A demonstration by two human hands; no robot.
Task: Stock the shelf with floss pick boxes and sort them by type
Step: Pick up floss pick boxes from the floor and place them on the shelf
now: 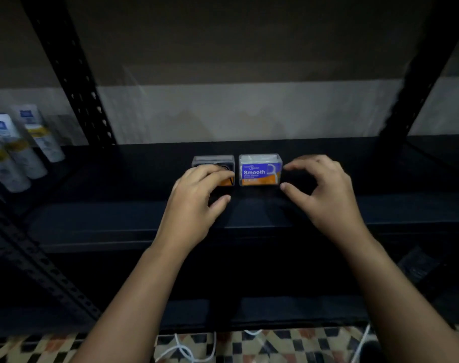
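Two clear floss pick boxes stand side by side on the black shelf (118, 218). The right box (260, 170) shows a blue and orange "Smooth" label. The left box (213, 161) has a dark label with an orange strip, mostly covered by my fingers. My left hand (197, 200) rests its fingertips on the front of the left box, thumb apart below it. My right hand (325, 192) hovers just right of the "Smooth" box, fingers and thumb spread, holding nothing; its fingertips are close to the box's right side.
Several white tubes with blue and yellow labels (18, 150) stand on the neighbouring shelf bay at the left. Black perforated uprights (76, 82) (417, 82) frame the bay. White cables (186, 349) lie on the patterned floor below.
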